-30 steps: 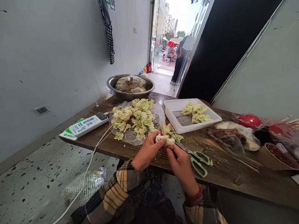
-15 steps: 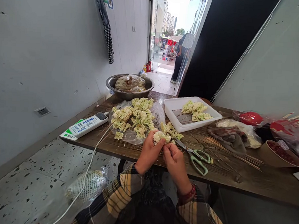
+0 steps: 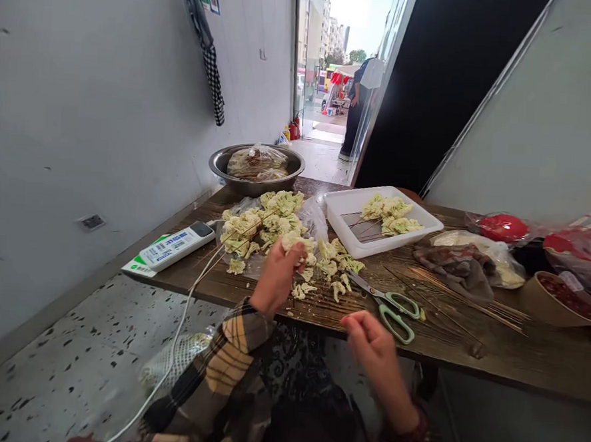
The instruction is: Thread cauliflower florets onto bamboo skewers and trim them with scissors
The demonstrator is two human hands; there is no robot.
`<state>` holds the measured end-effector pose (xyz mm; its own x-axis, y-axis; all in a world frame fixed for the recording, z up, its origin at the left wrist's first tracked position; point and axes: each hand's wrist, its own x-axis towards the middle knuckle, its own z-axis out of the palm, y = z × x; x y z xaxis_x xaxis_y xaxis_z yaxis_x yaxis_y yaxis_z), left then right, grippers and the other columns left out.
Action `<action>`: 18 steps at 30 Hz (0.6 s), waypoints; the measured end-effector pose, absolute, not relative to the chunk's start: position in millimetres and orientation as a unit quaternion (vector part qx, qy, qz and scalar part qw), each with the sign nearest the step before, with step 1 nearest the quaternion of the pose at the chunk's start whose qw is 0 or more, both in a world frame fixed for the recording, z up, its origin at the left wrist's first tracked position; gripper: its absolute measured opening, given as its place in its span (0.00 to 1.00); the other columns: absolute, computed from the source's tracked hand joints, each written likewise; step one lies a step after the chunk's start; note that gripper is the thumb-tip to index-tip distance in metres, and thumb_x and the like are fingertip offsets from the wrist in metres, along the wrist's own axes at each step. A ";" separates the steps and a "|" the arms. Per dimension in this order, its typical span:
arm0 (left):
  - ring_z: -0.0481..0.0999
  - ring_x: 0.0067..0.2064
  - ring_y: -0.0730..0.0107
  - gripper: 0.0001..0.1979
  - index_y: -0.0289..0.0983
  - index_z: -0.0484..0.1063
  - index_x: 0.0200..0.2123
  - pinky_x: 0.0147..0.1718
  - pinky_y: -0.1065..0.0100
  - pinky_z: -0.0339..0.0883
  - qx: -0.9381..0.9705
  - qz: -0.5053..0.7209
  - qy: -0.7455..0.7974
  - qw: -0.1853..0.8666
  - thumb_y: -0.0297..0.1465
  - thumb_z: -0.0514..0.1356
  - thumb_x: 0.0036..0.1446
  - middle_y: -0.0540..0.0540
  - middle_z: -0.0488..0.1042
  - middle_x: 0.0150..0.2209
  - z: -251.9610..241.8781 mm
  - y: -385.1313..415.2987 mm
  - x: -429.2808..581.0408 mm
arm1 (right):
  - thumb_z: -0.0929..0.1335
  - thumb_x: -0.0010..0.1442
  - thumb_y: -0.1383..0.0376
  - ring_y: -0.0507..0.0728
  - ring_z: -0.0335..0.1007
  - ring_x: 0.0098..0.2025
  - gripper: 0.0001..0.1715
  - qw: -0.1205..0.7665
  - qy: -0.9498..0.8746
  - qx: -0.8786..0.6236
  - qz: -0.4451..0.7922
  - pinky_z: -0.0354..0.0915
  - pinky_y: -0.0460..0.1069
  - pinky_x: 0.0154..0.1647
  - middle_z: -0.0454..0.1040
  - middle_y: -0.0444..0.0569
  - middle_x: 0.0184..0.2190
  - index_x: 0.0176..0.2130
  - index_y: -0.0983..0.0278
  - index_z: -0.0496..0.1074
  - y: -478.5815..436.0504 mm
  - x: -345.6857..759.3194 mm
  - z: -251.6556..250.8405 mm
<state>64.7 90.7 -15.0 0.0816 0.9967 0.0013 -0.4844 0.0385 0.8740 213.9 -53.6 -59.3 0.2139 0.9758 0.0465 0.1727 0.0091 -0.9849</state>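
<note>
My left hand (image 3: 275,277) is closed around a cauliflower floret (image 3: 290,239) at the table's near edge, its fingers partly covering it. My right hand (image 3: 372,346) is apart from it, just off the table edge, with thumb and fingertips pinched together; whether anything is between them I cannot make out. Beyond the left hand lies a heap of cauliflower (image 3: 281,210) on a plastic bag, with thin sticks across it. Smaller cauliflower pieces (image 3: 340,260) are scattered between the hands. Scissors with green handles (image 3: 388,300) lie beside my right hand, blades pointing left.
A white tray (image 3: 336,227) holds skewered cauliflower. Behind the heap stands a metal basin (image 3: 218,169) with a bagged bundle. Left lies a power bank-like white box (image 3: 171,247) with a cable. To the right are bamboo skewers (image 3: 475,302), a cloth (image 3: 465,268) and a paper bowl (image 3: 561,300).
My hands have separated: the left moved left and up with the floret, the right moved right and down toward me. Small cauliflower pieces now show on the table between them.
</note>
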 end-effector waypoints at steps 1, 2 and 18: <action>0.69 0.27 0.78 0.16 0.37 0.67 0.34 0.22 0.76 0.60 0.362 0.569 0.336 0.657 0.33 0.69 0.44 0.53 0.69 0.30 -15.6 89.4 65.8 | 0.62 0.63 0.53 0.50 0.53 0.20 0.16 0.512 -0.493 -0.591 0.382 0.52 0.45 0.20 0.58 0.38 0.17 0.34 0.62 0.70 -51.7 226.9 -54.7; 0.70 0.28 0.77 0.15 0.37 0.67 0.34 0.22 0.75 0.61 0.350 0.556 0.330 0.678 0.33 0.69 0.45 0.53 0.69 0.30 -17.0 87.6 67.3 | 0.62 0.63 0.53 0.51 0.55 0.20 0.17 0.497 -0.515 -0.604 0.350 0.53 0.45 0.21 0.59 0.38 0.18 0.37 0.62 0.71 -48.6 240.8 -49.3; 0.75 0.41 0.67 0.05 0.36 0.68 0.36 0.46 0.56 0.71 0.299 0.504 0.242 0.773 0.26 0.60 0.54 0.47 0.73 0.38 -27.0 74.1 67.6 | 0.62 0.63 0.59 0.63 0.73 0.42 0.18 0.299 -0.724 -0.622 -0.007 0.66 0.57 0.44 0.78 0.58 0.40 0.44 0.61 0.78 24.7 354.9 -49.2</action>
